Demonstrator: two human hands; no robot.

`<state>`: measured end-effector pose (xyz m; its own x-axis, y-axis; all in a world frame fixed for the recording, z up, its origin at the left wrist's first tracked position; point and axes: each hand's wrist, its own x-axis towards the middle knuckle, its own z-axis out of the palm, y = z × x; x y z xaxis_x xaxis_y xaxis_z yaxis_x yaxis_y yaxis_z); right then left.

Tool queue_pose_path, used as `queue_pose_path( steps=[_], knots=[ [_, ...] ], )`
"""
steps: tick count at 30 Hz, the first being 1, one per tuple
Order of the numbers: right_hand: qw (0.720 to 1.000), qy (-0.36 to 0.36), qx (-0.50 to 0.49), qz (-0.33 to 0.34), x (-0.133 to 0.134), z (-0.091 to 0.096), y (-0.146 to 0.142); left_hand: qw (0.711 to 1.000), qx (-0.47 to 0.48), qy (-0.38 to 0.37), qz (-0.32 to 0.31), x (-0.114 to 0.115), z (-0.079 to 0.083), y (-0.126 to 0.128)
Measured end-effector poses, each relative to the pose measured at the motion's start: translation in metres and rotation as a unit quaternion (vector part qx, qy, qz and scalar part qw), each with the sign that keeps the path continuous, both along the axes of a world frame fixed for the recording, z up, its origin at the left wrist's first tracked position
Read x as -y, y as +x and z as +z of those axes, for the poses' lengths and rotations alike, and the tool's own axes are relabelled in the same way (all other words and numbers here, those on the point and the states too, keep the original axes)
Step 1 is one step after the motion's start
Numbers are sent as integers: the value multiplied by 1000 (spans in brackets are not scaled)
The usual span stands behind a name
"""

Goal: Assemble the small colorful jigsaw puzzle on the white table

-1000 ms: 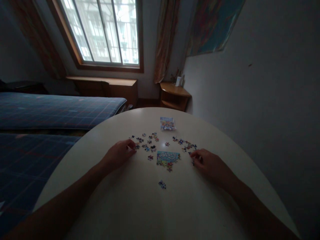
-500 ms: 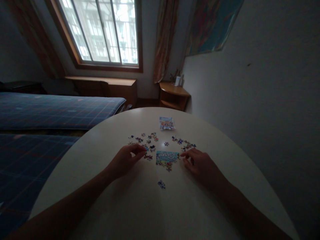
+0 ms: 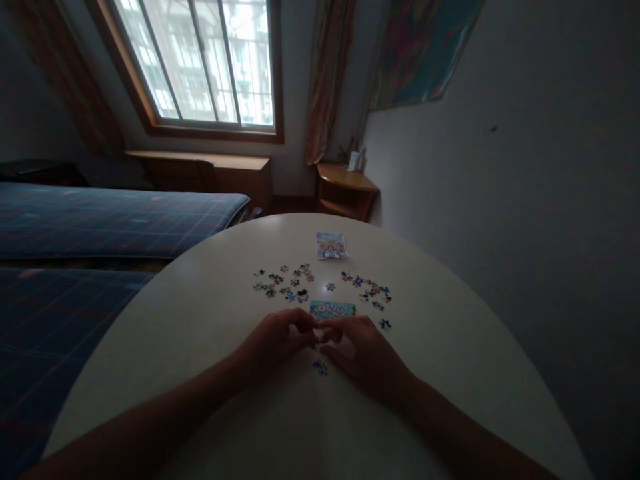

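Here, the left hand (image 3: 273, 343) and right hand (image 3: 363, 353) meet at the fingertips; whether they pinch a piece cannot be told. The joined puzzle strip (image 3: 333, 309) lies just at their twelve o'clock, and a loose piece (image 3: 320, 367) at six.

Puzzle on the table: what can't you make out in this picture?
Head view, dim light:
Assembled puzzle section: near edge hidden by left hand and right hand.
Any piece between their fingertips: too small to tell.
Loose pieces: prints too small.
Picture card: blurred.
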<state>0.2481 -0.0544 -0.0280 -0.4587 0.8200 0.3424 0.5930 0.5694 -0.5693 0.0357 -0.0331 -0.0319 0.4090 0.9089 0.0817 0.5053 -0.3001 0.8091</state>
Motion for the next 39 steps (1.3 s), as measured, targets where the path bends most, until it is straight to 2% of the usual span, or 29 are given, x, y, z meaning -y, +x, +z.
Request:
queue_pose_path(
  steps=[7, 15, 19, 22, 25, 29, 34, 39],
  knots=[
    [999, -12, -49, 12, 0, 1, -3, 996, 84, -11, 19, 1, -1, 6],
    [996, -23, -76, -37, -3, 3, 1, 996, 80, -29, 6, 2, 3, 2],
    [995, -41, -83, -45, -4, 3, 2, 997, 71, -27, -19, 5, 1, 3],
    [994, -46, -95, -35, -5, 6, 5, 999, 22, 20, -40, 5, 0, 0],
    [995, -46, -83, -7, -9, 12, 15, 988, -54, 126, -76, 3, -2, -6],
    [997, -71, 29, 14, -15, 21, 38, 956, -116, 220, -157, -1, -8, -14],
    [991, -84, 108, 13, -19, 22, 55, 932, -180, 239, -207, -1, -10, -16],
    [988, -73, 136, 22, -20, 24, 57, 925, -194, 235, -225, 1, -6, -17]
  ],
)
